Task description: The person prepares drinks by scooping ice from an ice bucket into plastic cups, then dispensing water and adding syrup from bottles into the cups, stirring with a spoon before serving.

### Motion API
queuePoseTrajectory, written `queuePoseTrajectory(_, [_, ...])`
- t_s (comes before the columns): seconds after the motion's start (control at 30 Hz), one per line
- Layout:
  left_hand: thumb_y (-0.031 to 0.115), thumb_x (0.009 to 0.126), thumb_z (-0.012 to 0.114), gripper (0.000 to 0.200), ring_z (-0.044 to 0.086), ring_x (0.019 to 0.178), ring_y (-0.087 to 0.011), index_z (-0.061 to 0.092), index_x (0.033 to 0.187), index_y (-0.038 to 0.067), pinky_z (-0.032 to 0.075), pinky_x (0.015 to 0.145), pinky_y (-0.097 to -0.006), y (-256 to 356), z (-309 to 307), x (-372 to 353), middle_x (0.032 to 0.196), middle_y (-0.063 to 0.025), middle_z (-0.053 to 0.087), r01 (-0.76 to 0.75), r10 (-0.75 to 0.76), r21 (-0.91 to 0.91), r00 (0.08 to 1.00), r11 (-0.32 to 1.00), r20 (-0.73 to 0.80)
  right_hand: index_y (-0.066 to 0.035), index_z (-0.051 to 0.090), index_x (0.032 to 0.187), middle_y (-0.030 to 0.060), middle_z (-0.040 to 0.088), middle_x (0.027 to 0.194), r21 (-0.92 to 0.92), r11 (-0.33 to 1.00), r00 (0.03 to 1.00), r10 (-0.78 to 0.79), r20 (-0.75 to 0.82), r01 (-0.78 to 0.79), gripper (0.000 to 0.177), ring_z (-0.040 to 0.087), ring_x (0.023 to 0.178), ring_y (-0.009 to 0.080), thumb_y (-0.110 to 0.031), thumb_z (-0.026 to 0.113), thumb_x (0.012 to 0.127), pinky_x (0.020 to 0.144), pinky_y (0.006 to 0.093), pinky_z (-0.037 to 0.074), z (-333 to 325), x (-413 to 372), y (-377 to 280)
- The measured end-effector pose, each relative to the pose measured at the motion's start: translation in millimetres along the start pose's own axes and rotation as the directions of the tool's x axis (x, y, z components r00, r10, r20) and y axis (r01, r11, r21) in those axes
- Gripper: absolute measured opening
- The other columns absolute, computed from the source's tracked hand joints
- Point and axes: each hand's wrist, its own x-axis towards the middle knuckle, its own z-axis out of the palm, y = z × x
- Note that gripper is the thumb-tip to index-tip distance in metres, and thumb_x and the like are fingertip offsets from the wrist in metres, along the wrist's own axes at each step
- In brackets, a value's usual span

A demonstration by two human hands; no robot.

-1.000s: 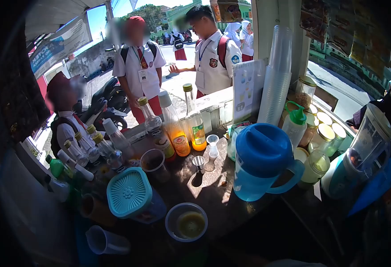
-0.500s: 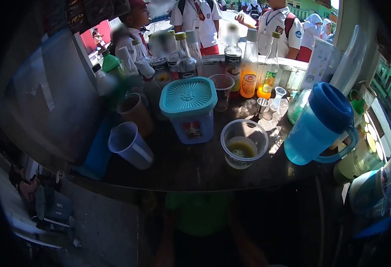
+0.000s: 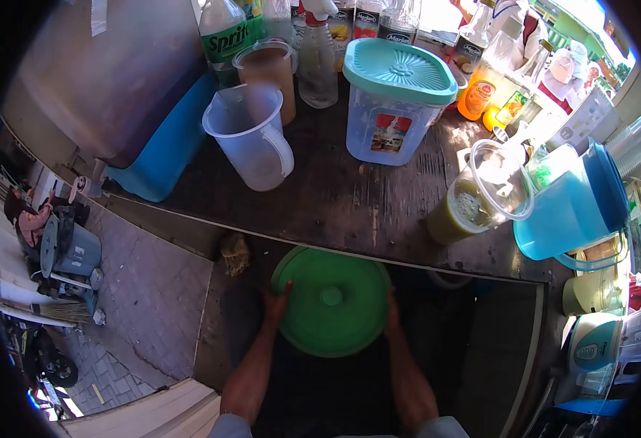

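Below the counter's edge, a round green lid [image 3: 331,332] with a small knob in its middle faces up at me. What is under it is hidden. My left hand [image 3: 277,303] grips its left rim, thumb showing along the edge. On the opposite rim, my right hand [image 3: 393,314] holds on, with most of its fingers out of sight. Up on the counter, a clear plastic cup [image 3: 453,212] contains a greenish drink. A pale measuring jug [image 3: 251,146] and a clear tub with a teal lid [image 3: 397,66] stand farther left.
A blue pitcher [image 3: 565,208] is at the counter's right end. Behind are a brown-filled container [image 3: 269,66], a Sprite bottle [image 3: 223,36], a spray bottle [image 3: 317,73] and syrup bottles [image 3: 477,95]. The dark counter [image 3: 320,197] has its front edge above my hands.
My view has tilted down and turned left. Both hands and the green lid, dim and partly out of frame before, now show plainly. The counter items appear shifted up and right.
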Motion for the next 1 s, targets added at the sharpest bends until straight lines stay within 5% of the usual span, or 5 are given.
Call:
queuePoseTrajectory(0.57, [0.041,0.087,0.068,0.063,0.059,0.115,-0.03,0.053,0.129,-0.003,0.044,0.099,-0.0409,99,-43,-17,0.12,-0.0218,0.063,-0.381,0.38,-0.018,0.915,0.924,0.136,-0.002,0.048,0.135,0.008,0.056,0.128,-0.047,0.993,0.966,-0.115,-0.231,0.107,0.066,0.055,0.114,0.0207,-0.052,0.055,0.094,0.099,0.0352,0.044,27,-48,-59])
queuePoseTrajectory(0.67, [0.045,0.091,0.062,0.071,0.049,0.127,-0.0303,0.04,0.14,0.0,0.039,0.105,-0.042,114,-20,-24,0.138,-0.0239,0.049,-0.034,0.424,-0.861,0.88,0.507,0.215,0.0,0.05,0.133,0.0087,0.057,0.125,0.027,0.972,0.919,-0.21,-0.334,0.232,0.064,0.056,0.111,0.0208,-0.047,0.062,0.092,0.095,0.0348,0.045,18,-76,-113])
queuePoseTrajectory(0.8, [0.035,0.082,0.073,0.076,0.046,0.127,-0.0394,0.038,0.142,0.004,0.038,0.105,-0.0454,65,3,-88,0.136,-0.0228,0.049,-0.566,0.371,0.315,0.78,0.762,0.504,0.001,0.058,0.121,0.0086,0.062,0.11,-0.041,0.873,0.738,-0.435,-0.517,0.486,0.05,0.059,0.098,0.0184,-0.037,0.068,0.09,0.082,0.034,0.049,-28,-95,-189])
queuePoseTrajectory(0.93, [0.02,0.076,0.075,0.067,0.057,0.109,-0.0431,0.046,0.134,0.005,0.044,0.098,-0.0466,0,22,-135,0.112,-0.0244,0.061,-0.621,0.19,0.482,0.713,0.619,0.675,0.002,0.06,0.117,0.0096,0.063,0.106,-0.093,0.802,0.596,-0.51,-0.62,0.59,0.044,0.061,0.094,0.0182,-0.033,0.068,0.091,0.083,0.0347,0.049,-32,-79,-233])
queuePoseTrajectory(1.0, [0.004,0.074,0.068,0.053,0.06,0.101,-0.0414,0.051,0.124,0.005,0.046,0.092,-0.0462,-14,29,-137,0.1,-0.0218,0.065,-0.604,0.184,0.531,0.744,0.594,0.642,0.003,0.063,0.115,0.0111,0.064,0.113,-0.694,0.509,0.258,-0.86,-0.441,0.509,0.038,0.063,0.096,0.0223,-0.026,0.069,0.09,0.088,0.037,0.05,-28,-67,-235])
